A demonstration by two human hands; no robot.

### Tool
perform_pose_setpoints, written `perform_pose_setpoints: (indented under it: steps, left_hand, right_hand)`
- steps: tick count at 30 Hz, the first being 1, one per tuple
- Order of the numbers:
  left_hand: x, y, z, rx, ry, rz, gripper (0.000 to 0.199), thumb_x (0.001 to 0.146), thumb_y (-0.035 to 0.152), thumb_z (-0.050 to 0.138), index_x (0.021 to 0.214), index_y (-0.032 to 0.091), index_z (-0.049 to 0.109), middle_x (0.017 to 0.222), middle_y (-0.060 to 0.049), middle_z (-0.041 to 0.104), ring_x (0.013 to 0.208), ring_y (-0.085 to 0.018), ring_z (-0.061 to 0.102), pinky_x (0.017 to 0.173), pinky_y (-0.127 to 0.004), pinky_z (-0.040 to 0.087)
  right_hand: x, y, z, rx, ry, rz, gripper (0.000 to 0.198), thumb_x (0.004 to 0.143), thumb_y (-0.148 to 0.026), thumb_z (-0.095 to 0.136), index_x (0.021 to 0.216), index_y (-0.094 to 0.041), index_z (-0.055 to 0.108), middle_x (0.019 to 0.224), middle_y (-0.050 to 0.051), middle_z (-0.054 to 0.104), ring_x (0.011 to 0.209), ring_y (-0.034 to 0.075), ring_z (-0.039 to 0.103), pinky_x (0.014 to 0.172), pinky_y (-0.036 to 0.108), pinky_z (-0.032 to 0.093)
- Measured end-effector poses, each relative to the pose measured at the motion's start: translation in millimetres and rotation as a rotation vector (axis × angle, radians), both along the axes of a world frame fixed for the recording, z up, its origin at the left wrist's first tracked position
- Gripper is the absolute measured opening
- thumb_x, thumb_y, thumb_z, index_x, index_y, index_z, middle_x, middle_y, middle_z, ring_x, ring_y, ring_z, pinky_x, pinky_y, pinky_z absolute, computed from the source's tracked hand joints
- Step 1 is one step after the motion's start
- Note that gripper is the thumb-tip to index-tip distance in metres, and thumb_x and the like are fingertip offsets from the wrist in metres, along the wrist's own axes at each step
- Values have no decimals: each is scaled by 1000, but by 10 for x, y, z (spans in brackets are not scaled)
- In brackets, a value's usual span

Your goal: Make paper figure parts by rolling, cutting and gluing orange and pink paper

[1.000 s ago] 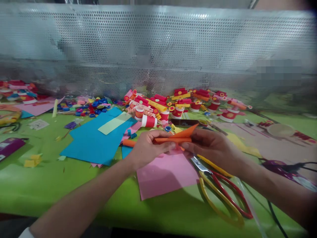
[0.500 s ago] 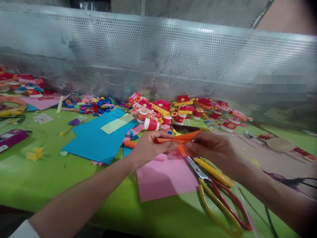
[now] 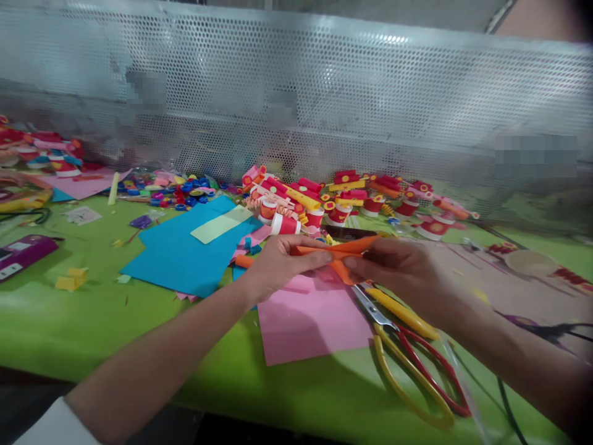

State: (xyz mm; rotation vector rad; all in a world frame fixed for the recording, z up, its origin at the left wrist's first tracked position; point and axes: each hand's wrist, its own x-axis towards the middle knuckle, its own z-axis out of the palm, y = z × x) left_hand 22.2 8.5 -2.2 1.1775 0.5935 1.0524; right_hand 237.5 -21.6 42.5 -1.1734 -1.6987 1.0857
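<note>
Between my two hands is a folded piece of orange paper [image 3: 340,250], held just above the table. My left hand [image 3: 287,262] pinches its left end, thumb on the near side. My right hand [image 3: 393,266] grips the right end between thumb and fingers, and the fingers hide part of the fold. Below lies a sheet of pink paper [image 3: 315,327]. Scissors with one yellow and one red handle [image 3: 384,321] rest beside it, near a yellow craft knife [image 3: 403,312]. An orange paper roll [image 3: 244,261] sticks out left of my left hand.
Blue paper sheets [image 3: 185,253] carry a pale green strip [image 3: 220,224] on the left. Several decorated red and white paper cups [image 3: 285,224] stand along the perforated metal panel [image 3: 324,93]. A purple power strip [image 3: 28,254] and colourful small parts [image 3: 185,190] lie farther left.
The camera view has tilted slightly, shifting the scene. Both hands still hold the orange paper, whose right end now sits flatter and deeper in my right hand.
</note>
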Motion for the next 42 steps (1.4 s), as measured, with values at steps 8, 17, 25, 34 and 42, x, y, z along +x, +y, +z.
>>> perform_pose_setpoints:
  steps: [8, 17, 25, 34, 42]
  left_hand:
    - [-12, 15, 1, -61, -50, -4, 41, 73, 35, 91, 109, 19, 80, 97, -6, 80, 79, -15, 73, 81, -32, 59]
    - [-6, 37, -3, -86, -39, 1, 34, 71, 33, 92, 100, 18, 81, 97, -6, 80, 77, -13, 72, 78, -31, 60]
    - [2, 6, 5, -105, -87, -32, 52, 70, 11, 90, 118, 20, 75, 93, -3, 80, 79, -14, 74, 76, -29, 62]
    - [117, -82, -34, -382, -274, -112, 23, 70, 9, 90, 89, 10, 79, 87, -6, 80, 79, -15, 76, 77, -28, 64]
    - [133, -51, -70, -281, -278, 37, 26, 67, 21, 95, 89, 15, 82, 89, -5, 81, 81, -16, 76, 74, -25, 63]
  right_hand:
    - [56, 32, -13, 3, -45, -62, 30, 78, -45, 87, 103, -28, 82, 94, 1, 79, 80, 16, 68, 71, 27, 57]
    - [36, 13, 117, -163, 84, -114, 32, 73, -52, 88, 89, -24, 83, 78, 2, 74, 68, 14, 66, 64, 27, 58]
    - [43, 27, 79, -77, 20, -156, 31, 69, -53, 90, 81, -25, 83, 78, 2, 74, 66, 13, 62, 61, 26, 55]
    - [-30, 29, -9, 131, -29, -202, 24, 78, -48, 84, 81, -25, 81, 77, 0, 72, 71, 16, 61, 64, 29, 50]
    - [-89, -19, 27, 40, 0, -175, 30, 77, -51, 84, 91, -25, 82, 85, 1, 77, 76, 17, 66, 70, 31, 54]
